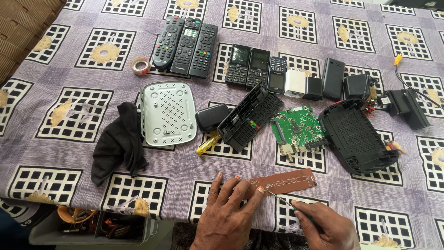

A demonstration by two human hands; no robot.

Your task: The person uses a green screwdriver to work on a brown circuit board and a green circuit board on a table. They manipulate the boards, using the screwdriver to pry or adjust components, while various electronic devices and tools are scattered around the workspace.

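Head view, long brown circuit strip (284,180), flat

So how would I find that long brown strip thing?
Start at the table's near edge, where the person's two hands rest. The left hand presses on a thin brown circuit strip, below the green circuit board. It alone is flat, narrow and copper-brown.

A bench (55,153) under a lilac cloth of black-and-white grid squares and yellow flowers; woven wicker (23,32) beyond its far left corner; soft daylight.
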